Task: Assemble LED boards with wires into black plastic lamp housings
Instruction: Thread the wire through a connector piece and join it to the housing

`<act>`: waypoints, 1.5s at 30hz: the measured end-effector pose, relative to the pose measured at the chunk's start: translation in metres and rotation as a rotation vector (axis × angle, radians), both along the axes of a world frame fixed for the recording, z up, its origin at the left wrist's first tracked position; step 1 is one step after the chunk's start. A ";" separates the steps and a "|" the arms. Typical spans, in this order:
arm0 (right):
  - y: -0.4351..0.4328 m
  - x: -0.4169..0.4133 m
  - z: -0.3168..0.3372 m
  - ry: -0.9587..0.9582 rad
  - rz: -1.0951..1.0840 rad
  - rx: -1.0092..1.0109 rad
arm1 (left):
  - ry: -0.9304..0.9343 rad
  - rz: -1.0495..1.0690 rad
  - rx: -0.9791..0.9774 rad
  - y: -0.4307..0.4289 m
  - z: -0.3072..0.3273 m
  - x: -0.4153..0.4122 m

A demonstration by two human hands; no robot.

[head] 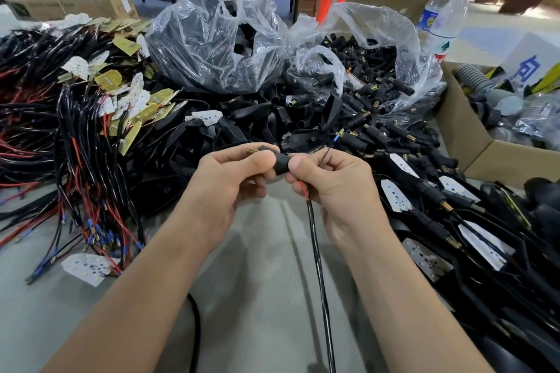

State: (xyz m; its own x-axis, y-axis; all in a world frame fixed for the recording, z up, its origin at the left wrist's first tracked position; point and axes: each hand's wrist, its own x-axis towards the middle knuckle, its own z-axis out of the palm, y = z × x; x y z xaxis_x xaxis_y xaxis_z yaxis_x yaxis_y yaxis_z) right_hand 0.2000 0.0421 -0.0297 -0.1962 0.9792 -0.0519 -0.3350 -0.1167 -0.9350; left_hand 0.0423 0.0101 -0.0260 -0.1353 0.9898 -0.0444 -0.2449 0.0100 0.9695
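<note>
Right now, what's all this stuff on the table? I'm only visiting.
wired boards: many, white and yellow on black-red wires, left heap
plastic bags: two, clear, back centre, holding black parts
loose housings: many, black, centre
fitted housings: many, black with white boards, right
bottles: two, clear, back right
cardboard boxes: three, brown, back and right
black part: one, brass-tipped, centre
wire: one, black-red, hanging centre
left hand: grips black part
right hand: pinches wire
</note>
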 end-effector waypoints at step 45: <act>0.005 0.014 0.013 -0.403 0.016 0.186 | -0.145 0.367 -0.033 0.005 -0.009 0.008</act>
State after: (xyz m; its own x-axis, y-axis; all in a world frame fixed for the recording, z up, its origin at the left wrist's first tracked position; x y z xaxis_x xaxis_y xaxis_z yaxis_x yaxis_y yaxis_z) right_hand 0.2143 0.0470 -0.0171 -0.2121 0.9760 0.0498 0.0610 0.0641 -0.9961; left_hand 0.0501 0.0155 -0.0353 -0.4701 0.8745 -0.1197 -0.3721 -0.0734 0.9253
